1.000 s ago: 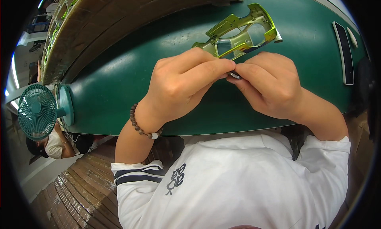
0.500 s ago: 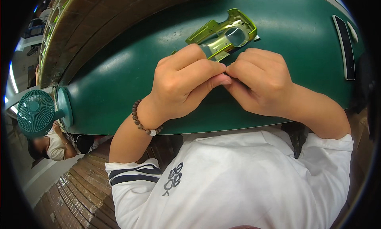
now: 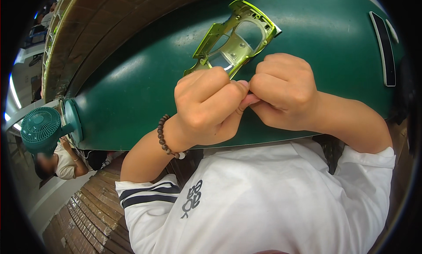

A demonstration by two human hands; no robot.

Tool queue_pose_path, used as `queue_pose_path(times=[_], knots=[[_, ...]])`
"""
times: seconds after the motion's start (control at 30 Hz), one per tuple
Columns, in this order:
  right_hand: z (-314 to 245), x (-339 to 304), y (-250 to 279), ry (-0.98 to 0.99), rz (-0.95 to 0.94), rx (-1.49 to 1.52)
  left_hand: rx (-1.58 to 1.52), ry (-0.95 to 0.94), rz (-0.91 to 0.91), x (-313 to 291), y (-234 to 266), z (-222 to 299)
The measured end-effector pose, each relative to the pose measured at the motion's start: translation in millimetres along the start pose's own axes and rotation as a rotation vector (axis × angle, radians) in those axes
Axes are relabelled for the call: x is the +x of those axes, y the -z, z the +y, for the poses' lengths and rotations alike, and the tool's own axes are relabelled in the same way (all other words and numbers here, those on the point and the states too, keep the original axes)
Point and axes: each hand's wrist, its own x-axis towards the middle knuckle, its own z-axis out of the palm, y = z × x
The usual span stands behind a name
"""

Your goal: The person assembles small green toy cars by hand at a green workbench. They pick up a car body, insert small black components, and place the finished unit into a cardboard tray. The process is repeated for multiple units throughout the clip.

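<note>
A shiny lime-green toy car body shell (image 3: pixel 238 46) shows its hollow inside, with large window openings and small posts. Its near end runs behind my left hand (image 3: pixel 210 103), whose closed fingers grip it there; the exact hold is hidden. My right hand (image 3: pixel 285 91) is closed as well, thumb and forefinger pinched tight just right of the shell's near end. The fingertips of both hands meet. A small dark bit shows between them, too covered to name.
The green tabletop (image 3: pixel 132 100) curves around me. A teal fan (image 3: pixel 41 124) stands at its left edge. At the far right lie a dark-screened phone (image 3: pixel 383 49) and a small white object (image 3: pixel 392 32). A brown ledge (image 3: pixel 114 21) borders the far left, and another person (image 3: pixel 66 161) sits beyond the fan.
The car body shell has turned and tilted, showing more of its inside, and sits slightly further left in view. My left hand has shifted a little right and nearer; both hands stay closed together.
</note>
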Motion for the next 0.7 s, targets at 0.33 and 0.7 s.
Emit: queue_pose_path(times=[0.33, 0.7], knots=[[8, 6, 16, 0.141, 0.012, -0.187, -0.082, -0.055, -0.053, -7, -1, -17], [4, -6, 44, -0.036, 0.252, 0.037, -0.932, 0.53, 0.064, 4, 17, 0]])
